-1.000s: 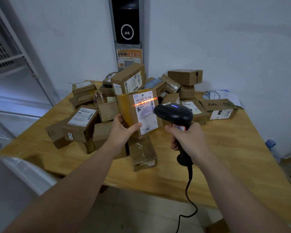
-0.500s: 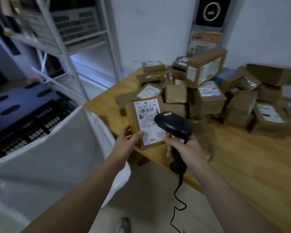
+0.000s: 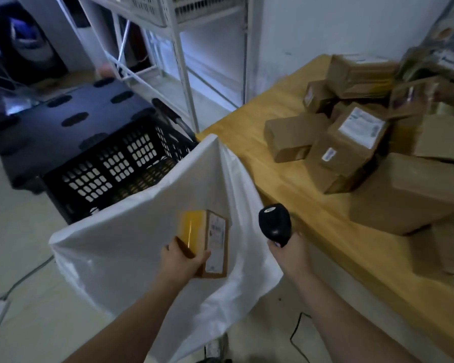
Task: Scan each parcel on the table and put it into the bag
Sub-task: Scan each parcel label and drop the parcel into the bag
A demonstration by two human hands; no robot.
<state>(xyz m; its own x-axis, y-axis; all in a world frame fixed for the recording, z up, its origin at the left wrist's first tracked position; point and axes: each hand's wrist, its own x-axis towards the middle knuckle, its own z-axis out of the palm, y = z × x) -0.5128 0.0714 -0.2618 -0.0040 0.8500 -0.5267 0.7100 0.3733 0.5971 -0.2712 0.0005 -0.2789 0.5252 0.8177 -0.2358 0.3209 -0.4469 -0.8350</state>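
1. Room: a pale wall (image 3: pixel 325 27) and a pale floor (image 3: pixel 19 244). A white metal rack (image 3: pixel 180 61) stands at the back. A black lattice crate (image 3: pixel 110 166) sits to the left of the table.
2. Table (image 3: pixel 281 142): wooden, at the right. It carries a heap of brown cardboard parcels (image 3: pixel 357 142). Several bear white labels, and those at the far right are blurred.
3. Bag (image 3: pixel 126 252): white, with its mouth open. It stands between the crate and the table, its far rim rising beside the table corner.
4. Parcel (image 3: pixel 212 237): 1 small brown box with yellow tape on 1 face and a white label on another. It is held at the bag's mouth, seen against the inner wall and clear of the table. Whether it is below the rim cannot be told.
5. Left hand (image 3: pixel 180 262): the fingers are curled round the parcel's lower end, with the thumb lying over its front edge.
6. Right hand (image 3: pixel 290 254): the fingers are wrapped round the handle of a black scanner (image 3: pixel 274 222). It is just beside the bag's right rim and near the table edge. A black cable (image 3: pixel 296 334) lies on the floor below the forearm.
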